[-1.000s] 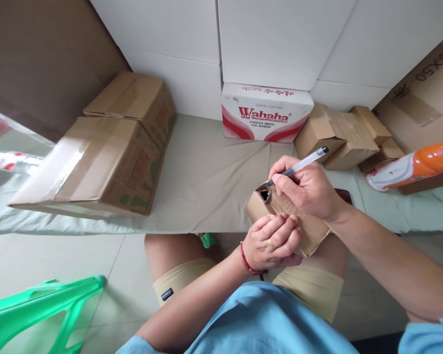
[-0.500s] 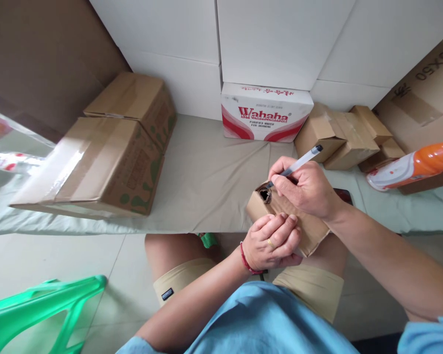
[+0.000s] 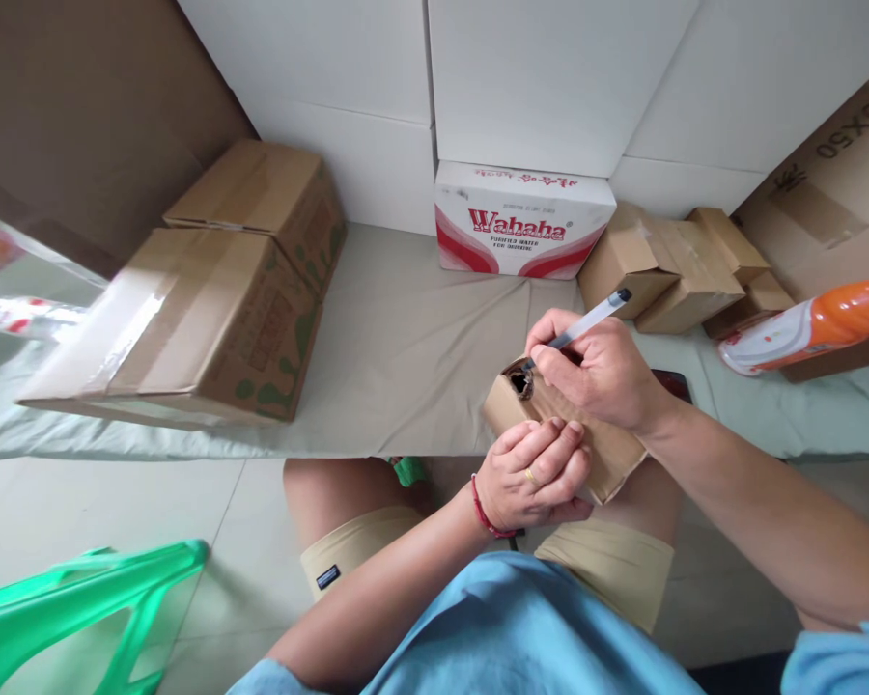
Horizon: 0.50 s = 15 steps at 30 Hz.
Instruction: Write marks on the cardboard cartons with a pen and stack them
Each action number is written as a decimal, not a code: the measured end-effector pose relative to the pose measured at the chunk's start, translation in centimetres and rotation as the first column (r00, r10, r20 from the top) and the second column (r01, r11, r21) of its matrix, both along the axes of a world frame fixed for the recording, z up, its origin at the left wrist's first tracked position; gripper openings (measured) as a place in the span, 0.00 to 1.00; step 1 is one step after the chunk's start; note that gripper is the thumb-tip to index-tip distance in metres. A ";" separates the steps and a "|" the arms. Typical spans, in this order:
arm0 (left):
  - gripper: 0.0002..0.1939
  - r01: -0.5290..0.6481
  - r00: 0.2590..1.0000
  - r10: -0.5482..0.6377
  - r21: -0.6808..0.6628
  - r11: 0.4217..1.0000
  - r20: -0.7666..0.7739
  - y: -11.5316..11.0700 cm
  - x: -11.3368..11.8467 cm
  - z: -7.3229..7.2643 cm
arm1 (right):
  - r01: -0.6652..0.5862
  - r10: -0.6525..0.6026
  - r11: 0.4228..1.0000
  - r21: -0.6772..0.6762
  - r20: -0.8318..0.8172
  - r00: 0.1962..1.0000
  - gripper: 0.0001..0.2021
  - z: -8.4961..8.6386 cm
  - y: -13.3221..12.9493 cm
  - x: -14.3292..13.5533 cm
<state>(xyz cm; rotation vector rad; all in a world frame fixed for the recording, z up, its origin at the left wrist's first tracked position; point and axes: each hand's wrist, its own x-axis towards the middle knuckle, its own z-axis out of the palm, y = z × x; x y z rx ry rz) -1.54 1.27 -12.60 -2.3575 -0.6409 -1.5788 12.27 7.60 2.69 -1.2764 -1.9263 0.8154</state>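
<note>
A small brown cardboard box (image 3: pixel 612 456) rests at the table's front edge, over my lap. Near its far left corner is a ragged dark hole (image 3: pixel 521 383). My left hand (image 3: pixel 536 468) is closed around the box's near side, its fingers lying over the top face. In my right hand (image 3: pixel 594 367) I pinch a pen (image 3: pixel 590 319) with a clear barrel and a black end. The pen slants down to the left, and its lower end meets the box beside the hole; the very tip is hard to make out.
Taped cartons (image 3: pixel 188 319) stand on the left of the cloth-covered table (image 3: pixel 398 328). A Wahaha box (image 3: pixel 521 227) is at the wall, with small cartons (image 3: pixel 687 270) and an orange-and-white bottle (image 3: pixel 811 323) to the right. A phone-like dark object (image 3: pixel 673 384) lies behind my right wrist. A green stool (image 3: pixel 116 589) is lower left.
Almost nothing differs. The pen's upper end has tipped very slightly lower, while my left hand and the box keep their place.
</note>
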 end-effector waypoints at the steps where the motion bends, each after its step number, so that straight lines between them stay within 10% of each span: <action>1: 0.22 -0.001 1.000 0.001 -0.001 1.000 -0.003 0.0 0.0 0.0 | 0.007 -0.007 1.000 0.012 0.003 1.000 0.06 0.0 0.0 0.0; 15: 0.23 0.003 0.999 -0.004 0.026 1.000 0.047 0.4 0.2 0.5 | 0.059 -0.058 0.998 0.027 -0.041 0.997 0.10 0.1 -0.2 0.0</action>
